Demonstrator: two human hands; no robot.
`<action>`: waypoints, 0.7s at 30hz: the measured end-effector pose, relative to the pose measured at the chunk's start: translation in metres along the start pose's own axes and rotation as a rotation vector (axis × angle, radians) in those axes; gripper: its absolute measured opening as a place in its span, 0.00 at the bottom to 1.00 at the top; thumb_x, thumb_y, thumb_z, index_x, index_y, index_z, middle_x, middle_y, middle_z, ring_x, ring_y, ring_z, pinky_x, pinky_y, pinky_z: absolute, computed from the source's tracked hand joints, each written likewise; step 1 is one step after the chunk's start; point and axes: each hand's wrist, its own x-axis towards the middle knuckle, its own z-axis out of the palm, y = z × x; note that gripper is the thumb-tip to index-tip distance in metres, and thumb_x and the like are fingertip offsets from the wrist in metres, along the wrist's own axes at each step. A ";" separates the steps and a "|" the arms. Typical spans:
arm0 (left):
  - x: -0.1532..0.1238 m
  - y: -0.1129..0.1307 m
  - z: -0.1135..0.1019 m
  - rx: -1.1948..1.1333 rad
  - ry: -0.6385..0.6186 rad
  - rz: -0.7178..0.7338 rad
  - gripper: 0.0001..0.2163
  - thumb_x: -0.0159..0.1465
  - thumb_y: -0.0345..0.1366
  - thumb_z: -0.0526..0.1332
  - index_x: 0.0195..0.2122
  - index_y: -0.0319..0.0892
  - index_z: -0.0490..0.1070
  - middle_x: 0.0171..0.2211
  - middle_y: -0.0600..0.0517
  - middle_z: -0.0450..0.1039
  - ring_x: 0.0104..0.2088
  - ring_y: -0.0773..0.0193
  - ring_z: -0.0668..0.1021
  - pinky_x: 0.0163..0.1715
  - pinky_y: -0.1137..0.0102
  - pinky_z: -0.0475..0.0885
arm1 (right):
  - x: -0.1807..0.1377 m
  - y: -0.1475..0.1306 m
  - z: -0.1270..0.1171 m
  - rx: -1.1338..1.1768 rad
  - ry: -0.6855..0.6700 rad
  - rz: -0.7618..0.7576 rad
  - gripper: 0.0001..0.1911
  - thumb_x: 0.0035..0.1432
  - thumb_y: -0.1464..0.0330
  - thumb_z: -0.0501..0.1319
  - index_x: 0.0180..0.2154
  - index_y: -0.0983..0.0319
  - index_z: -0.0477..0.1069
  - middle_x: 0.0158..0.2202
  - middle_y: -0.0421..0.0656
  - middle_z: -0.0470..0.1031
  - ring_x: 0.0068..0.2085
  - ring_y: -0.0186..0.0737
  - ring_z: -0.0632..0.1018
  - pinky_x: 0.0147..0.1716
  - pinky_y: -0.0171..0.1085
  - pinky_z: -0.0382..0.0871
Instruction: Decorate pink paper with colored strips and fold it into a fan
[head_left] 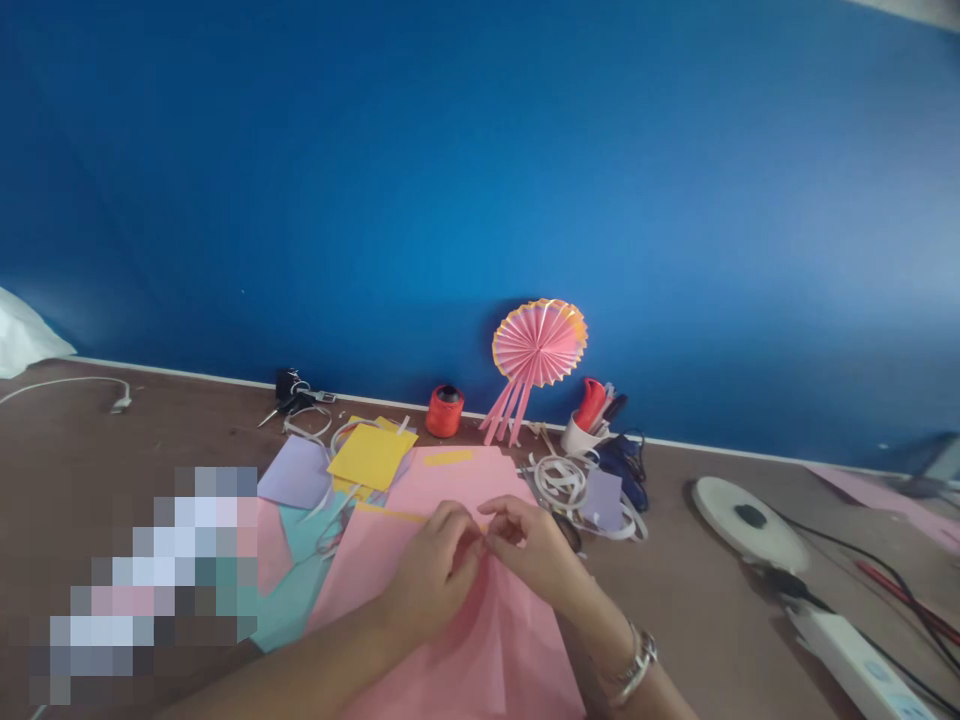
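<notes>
Down at the bottom of my view, a big pink sheet (465, 685) lies on the brown table (660, 590), thin and smooth, with soft folds running down from the fingertips. I see the left hand (433, 565) curled almost closed, its thumb and finger pinching the sheet near its yellow-edged top. The right hand (529, 542) is bent and partly closed, fingertips right beside the left ones; I can't tell if it grips the paper too. A shiny silver bracelet (636, 668) circles that wrist. To the left I find flat papers: teal (300, 590), purple (296, 472) and yellow (373, 456). Past the right hand sit loopy white ribbons (559, 482). Farther back, a white cup (577, 436) holds a red thing (591, 402) and some pens (615, 408). Behind it all, a round, pleated pink fan (536, 348) with dangling strips stands by the smooth blue wall (300, 200).
</notes>
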 end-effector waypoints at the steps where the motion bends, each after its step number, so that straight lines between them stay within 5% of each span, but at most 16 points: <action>1: 0.000 -0.001 0.001 0.009 -0.001 0.017 0.06 0.60 0.28 0.50 0.33 0.42 0.65 0.39 0.48 0.67 0.40 0.61 0.72 0.41 0.66 0.67 | 0.000 0.000 0.000 -0.002 -0.005 0.003 0.15 0.46 0.75 0.56 0.39 0.63 0.70 0.24 0.38 0.72 0.27 0.32 0.71 0.29 0.32 0.65; 14: -0.001 -0.004 0.002 0.127 -0.031 0.056 0.10 0.61 0.28 0.49 0.35 0.44 0.69 0.44 0.47 0.65 0.48 0.59 0.68 0.52 0.58 0.61 | 0.001 0.004 -0.009 0.036 -0.139 0.104 0.07 0.47 0.68 0.56 0.26 0.64 0.71 0.25 0.38 0.70 0.28 0.33 0.67 0.29 0.32 0.60; 18: -0.004 -0.002 0.001 0.235 -0.115 0.084 0.15 0.58 0.25 0.49 0.42 0.45 0.68 0.45 0.50 0.67 0.48 0.62 0.69 0.58 0.52 0.48 | 0.004 0.006 -0.014 0.008 -0.023 0.220 0.07 0.45 0.67 0.55 0.21 0.63 0.65 0.22 0.37 0.63 0.26 0.33 0.64 0.28 0.33 0.58; 21: -0.008 -0.003 0.006 0.366 -0.194 0.186 0.14 0.58 0.27 0.52 0.44 0.47 0.67 0.48 0.52 0.67 0.49 0.62 0.68 0.60 0.52 0.39 | 0.008 0.018 -0.014 -0.215 0.106 0.138 0.11 0.41 0.70 0.53 0.13 0.61 0.53 0.18 0.36 0.56 0.26 0.33 0.63 0.28 0.33 0.56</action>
